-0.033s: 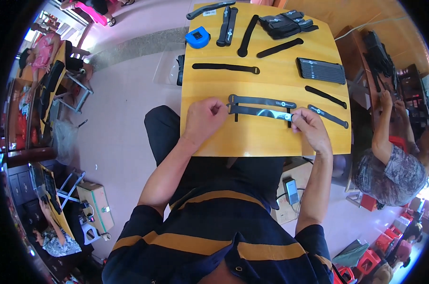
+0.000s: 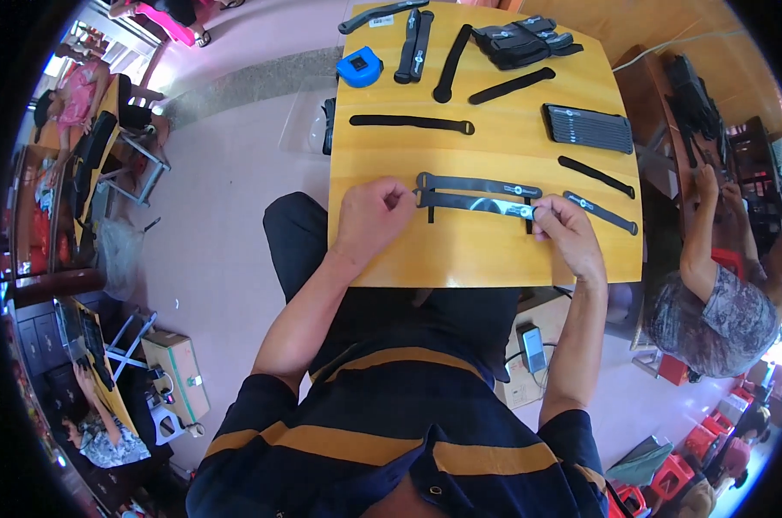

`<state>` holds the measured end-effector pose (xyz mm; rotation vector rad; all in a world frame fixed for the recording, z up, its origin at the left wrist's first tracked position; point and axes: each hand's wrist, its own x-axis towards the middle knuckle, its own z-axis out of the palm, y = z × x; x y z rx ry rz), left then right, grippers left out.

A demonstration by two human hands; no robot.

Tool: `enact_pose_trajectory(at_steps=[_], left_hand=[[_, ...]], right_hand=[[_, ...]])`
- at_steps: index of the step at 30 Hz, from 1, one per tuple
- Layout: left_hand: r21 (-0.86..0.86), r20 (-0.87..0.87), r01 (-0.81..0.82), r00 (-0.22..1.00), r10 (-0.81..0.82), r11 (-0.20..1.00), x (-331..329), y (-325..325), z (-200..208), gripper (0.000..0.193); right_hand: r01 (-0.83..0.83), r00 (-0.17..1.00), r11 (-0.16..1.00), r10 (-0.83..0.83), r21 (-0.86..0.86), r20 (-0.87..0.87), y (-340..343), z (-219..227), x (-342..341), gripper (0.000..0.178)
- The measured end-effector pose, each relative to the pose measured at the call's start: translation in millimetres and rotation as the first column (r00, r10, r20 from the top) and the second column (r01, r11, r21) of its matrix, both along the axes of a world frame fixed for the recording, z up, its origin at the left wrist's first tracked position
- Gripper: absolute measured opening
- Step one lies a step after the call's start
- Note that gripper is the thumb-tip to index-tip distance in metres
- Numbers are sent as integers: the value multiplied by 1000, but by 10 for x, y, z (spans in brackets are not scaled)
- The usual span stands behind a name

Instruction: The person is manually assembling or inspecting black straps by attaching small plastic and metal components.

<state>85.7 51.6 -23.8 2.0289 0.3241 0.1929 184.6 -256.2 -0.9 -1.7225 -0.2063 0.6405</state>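
Note:
Near the table's front edge, a dark strap (image 2: 473,203) with a shiny face and a small buckle end is stretched sideways between my hands. My left hand (image 2: 375,217) is closed in a pinch at its buckle end. The fingers of my right hand (image 2: 569,233) pinch its other end. Just beyond it lies a second buckle strap (image 2: 470,184), nearly parallel. Two short black strips (image 2: 431,215) stick out beneath the straps, one close to each hand. To the right of my right hand rests another printed strap (image 2: 600,211), with a plain black strap (image 2: 595,176) above it.
The yellow wooden table (image 2: 391,263) also holds a black strap (image 2: 413,124), a neat stack of straps (image 2: 588,128), a bundled pile (image 2: 525,43) and a blue tape measure (image 2: 359,66). A co-worker (image 2: 710,302) sits at the right; other people work at tables on the left.

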Motion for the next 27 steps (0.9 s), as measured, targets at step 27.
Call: enact_pose_trajectory(at_steps=[27], left_hand=[[259, -120, 113, 989, -84, 959, 354, 1, 68, 14]], right_hand=[[271, 962, 963, -271, 4, -38, 74, -191, 143, 14]])
